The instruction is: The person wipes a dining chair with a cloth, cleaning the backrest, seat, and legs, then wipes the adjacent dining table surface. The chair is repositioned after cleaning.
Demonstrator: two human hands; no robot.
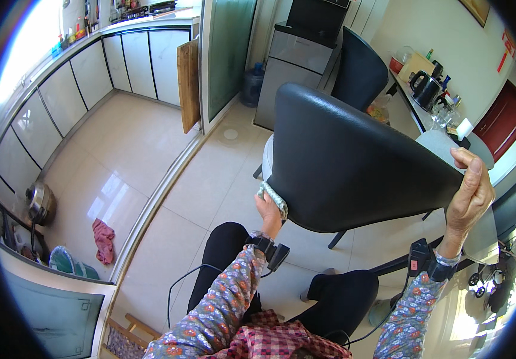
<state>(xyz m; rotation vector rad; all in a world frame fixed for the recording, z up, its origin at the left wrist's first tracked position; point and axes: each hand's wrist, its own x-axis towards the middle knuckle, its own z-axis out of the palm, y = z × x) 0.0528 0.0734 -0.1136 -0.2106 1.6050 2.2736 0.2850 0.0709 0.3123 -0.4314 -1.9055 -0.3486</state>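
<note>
A black leather-look chair back (352,166) stands before me, its rear side turned to me. My left hand (269,211) holds a folded pale green-and-white cloth (275,201) against the lower left edge of this backrest. At the opposite upper corner, my right hand (471,193) grips the edge with curled fingers; part of its grasp is hidden. Below the backrest, a dark chair leg (338,239) reaches the tiled floor.
Behind the chair stands another black chair (359,67). A table at the right bears a black kettle (426,89). On the left, a sliding-door track (150,206) crosses the floor. Beyond it lie a red cloth (103,241) and a green bucket (72,262).
</note>
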